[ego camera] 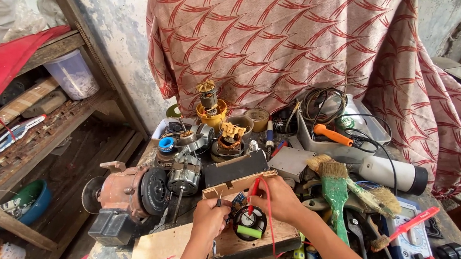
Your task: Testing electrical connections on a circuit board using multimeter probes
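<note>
- Right hand [279,199] over the middle of the bench, fingers pinched shut on a red probe [253,193] held like a pen, tip pointing down into the round part below it.
- Red lead [270,224] loops from that probe across the right wrist and off the wooden board's near edge.
- Left hand [211,217] just beside the right, fingers curled closed around a black probe [219,203]; only its short top end shows above the knuckles.
- Small round black component [250,223] lies on the wooden board [282,238], between the 2 hands, with a green cylinder [249,232] across its near side. Red probe tip touches or nearly touches its top; cannot tell which.
- A small blue circuit piece [239,197] sits just behind it, partly hidden by the fingers.
- Right of the board: green-handled paintbrush [335,188], bristles away from the person, lying over other brushes and tools.
- Far right: blue multimeter [409,242] with a second red probe [416,221] resting across it.
- Behind the brushes: white cylinder with black end [392,174]; a grey tray [337,145] with an orange-handled tool [332,134] and coiled wires.
- Left of the hands: rust-coloured motor [126,190] at the bench edge, a grey motor with shaft [183,180] beside it, more motor cores behind.
- Patterned red cloth [301,42] hangs behind the bench.
</note>
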